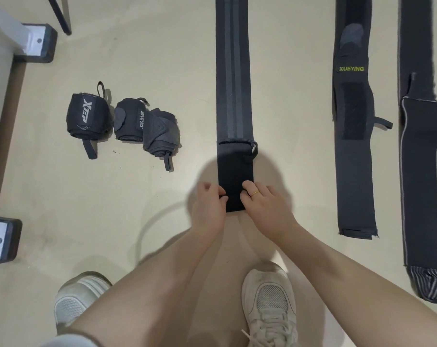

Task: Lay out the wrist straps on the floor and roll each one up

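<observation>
"XUEYING" is printed in yellow-green on the flat strap second from the right. "XTEP" is read in grey on the leftmost roll. Grey lettering is borne by the middle roll; only partly legible.

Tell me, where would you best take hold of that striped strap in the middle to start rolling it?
At its near end, one hand per edge, coming from the person's side. The striped strap lies flat, running straight away, so only that short black end is free to curl. The left hand and right hand already pinch its two edges there.
</observation>
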